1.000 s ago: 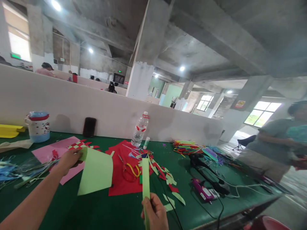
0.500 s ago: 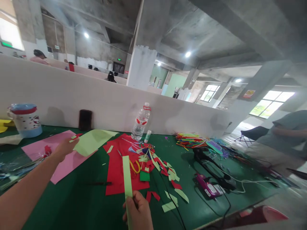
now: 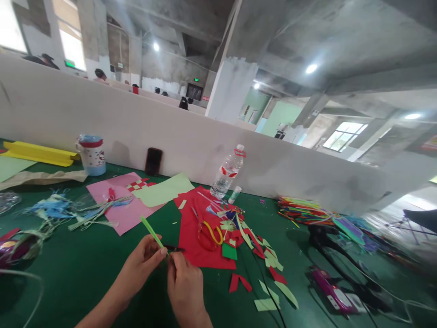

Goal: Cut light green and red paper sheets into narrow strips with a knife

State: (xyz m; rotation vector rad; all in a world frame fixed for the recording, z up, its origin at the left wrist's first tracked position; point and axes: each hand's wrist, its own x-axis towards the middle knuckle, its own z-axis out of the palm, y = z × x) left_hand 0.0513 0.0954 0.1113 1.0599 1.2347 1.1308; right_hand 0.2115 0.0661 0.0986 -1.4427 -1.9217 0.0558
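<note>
A narrow light green paper strip (image 3: pixel 151 231) slants up and left from between my two hands. It looks edge-on or folded; I cannot tell which. My left hand (image 3: pixel 139 262) pinches it near its middle. At its lower end my right hand (image 3: pixel 186 284) has thumb and fingers closed on it. Just beyond the hands lies a red paper sheet (image 3: pixel 194 255), carrying scissors (image 3: pixel 214 233) with yellow and red handles. A dark slim tool (image 3: pixel 175 248) sits close behind the fingertips, partly hidden. Farther back are a pale green sheet (image 3: pixel 167 191) and a pink sheet (image 3: pixel 123 218).
Red and green paper scraps (image 3: pixel 269 305) are strewn to the right. A water bottle (image 3: pixel 228 173), glue stick (image 3: pixel 235 195), phone (image 3: pixel 153 161) and mug (image 3: pixel 94 157) stand along the partition (image 3: pixel 191 141). A purple device (image 3: pixel 332 291) with cables lies at right.
My left hand has come back from the pale green sheet to the strip in my right hand. The strip has turned and now appears narrower. The view has swung left.
</note>
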